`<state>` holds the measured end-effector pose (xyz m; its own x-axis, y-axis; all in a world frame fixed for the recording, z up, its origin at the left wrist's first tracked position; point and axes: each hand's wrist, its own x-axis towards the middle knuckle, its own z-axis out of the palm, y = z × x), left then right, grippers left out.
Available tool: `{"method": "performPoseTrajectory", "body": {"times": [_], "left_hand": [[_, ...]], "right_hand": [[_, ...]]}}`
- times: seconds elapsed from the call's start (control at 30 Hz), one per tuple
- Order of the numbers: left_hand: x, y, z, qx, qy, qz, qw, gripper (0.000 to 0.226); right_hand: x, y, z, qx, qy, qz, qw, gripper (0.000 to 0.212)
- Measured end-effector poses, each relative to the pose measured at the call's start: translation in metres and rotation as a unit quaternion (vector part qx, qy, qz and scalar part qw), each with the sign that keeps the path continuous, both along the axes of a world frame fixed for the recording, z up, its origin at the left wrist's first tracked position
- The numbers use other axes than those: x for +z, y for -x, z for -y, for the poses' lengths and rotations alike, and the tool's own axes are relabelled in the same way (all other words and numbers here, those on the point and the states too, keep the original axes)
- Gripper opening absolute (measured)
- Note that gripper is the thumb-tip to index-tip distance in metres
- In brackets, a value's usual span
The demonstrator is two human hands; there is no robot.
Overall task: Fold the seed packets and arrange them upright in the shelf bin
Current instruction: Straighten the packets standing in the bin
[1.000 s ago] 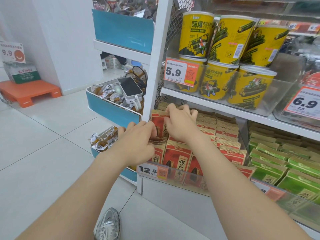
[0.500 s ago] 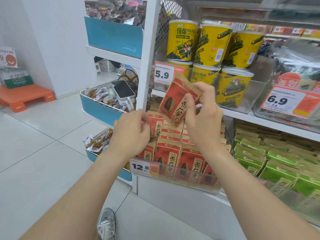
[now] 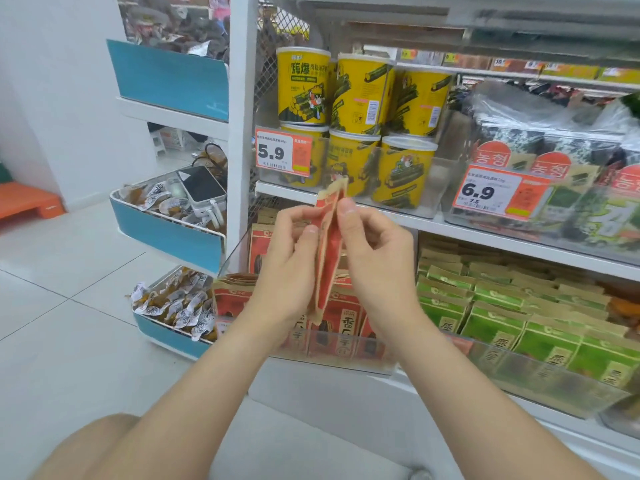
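Observation:
One red and tan seed packet (image 3: 327,251) stands on edge in front of the shelf, held between both hands. My left hand (image 3: 289,268) pinches its left face with thumb and fingers. My right hand (image 3: 375,258) grips its right face, thumb near the top. Below and behind them, the clear shelf bin (image 3: 346,362) holds several more red seed packets (image 3: 341,308), standing upright in rows; my hands hide the middle of those rows.
Green packets (image 3: 491,317) fill the clear bin to the right. Yellow tubs (image 3: 360,95) and two price tags stand on the shelf above. Blue-fronted trays (image 3: 166,233) with small wrapped snacks and a white device hang at the left. White tiled floor lies lower left.
My right hand lifted a packet out of the bin. My left hand left the bin and joined it, and the packet turned from face-on to edge-on between both hands.

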<state>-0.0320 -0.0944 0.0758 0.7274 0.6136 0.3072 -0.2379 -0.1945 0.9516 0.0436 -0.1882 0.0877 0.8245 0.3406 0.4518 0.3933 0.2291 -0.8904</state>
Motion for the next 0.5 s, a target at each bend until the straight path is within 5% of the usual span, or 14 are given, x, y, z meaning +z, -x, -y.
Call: {"method": "performPoseTrajectory", "body": {"times": [0.17,0.37,0.5], "left_hand": [[0.0,-0.002,0.007,-0.044,0.159,0.007,0.986,0.037],[-0.005,-0.001,0.019,-0.016,0.123,0.003,0.992,0.027],[-0.006,0.0,0.023,0.004,0.089,-0.01,0.996,0.023]], "right_hand": [[-0.009,-0.003,0.005,0.016,0.068,0.06,0.996,0.012],[-0.007,-0.002,0.007,0.053,0.01,-0.157,0.986,0.013],[-0.01,-0.002,0.007,0.029,0.041,-0.118,0.992,0.015]]}}
